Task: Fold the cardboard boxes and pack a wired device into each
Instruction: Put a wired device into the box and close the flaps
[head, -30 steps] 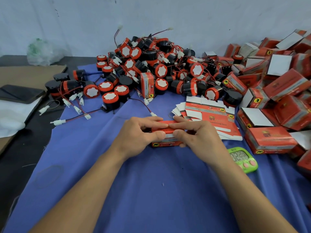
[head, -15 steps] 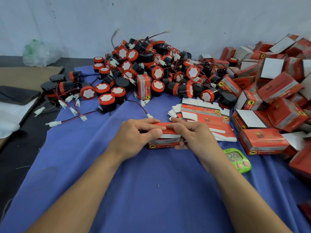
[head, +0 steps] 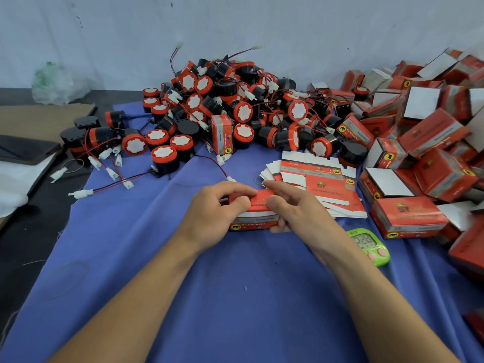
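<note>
The heap of wired devices (head: pixel 235 108) fills the upper centre of my view. Below it, at centre frame, my left hand (head: pixel 212 214) and right hand (head: pixel 296 210) both curl round one red cardboard box (head: pixel 252 225), with both thumbs on its top panel.

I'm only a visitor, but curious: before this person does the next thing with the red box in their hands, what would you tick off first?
1. Grip: left hand and right hand both hold the red box: ok.
2. Flaps of that box fully tucked in: cannot tell, the fingers cover them.
3. A device already inside it: cannot tell.
4. Supply of flat boxes lying just beyond the right hand: ok.
5. Supply of wired devices piled behind the hands: ok.
</note>
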Motion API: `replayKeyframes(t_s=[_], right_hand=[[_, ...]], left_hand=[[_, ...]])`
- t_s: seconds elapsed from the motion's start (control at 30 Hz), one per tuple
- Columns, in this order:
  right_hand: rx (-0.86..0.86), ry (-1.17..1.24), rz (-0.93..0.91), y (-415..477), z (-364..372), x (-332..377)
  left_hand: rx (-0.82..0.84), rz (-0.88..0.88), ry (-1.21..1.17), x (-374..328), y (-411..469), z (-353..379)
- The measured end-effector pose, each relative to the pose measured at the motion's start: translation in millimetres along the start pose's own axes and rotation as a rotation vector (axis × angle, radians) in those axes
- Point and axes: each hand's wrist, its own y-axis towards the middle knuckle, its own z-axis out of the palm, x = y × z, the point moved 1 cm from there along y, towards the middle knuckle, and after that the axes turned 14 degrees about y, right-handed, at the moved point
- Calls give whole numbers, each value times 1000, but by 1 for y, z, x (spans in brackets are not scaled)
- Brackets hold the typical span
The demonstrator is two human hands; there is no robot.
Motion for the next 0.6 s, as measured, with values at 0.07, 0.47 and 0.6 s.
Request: replayKeyframes(t_s=[0.07,0.47,0.6], right_hand=[[23,0,19,1,0,0],[38,-96,41,-5,3,5],[24,-120,-3,-7,5,7]], left_hand=[[20,-29,-3,-1,1,3],[95,-33,75,5,0,3],[76,0,41,1,1,6]])
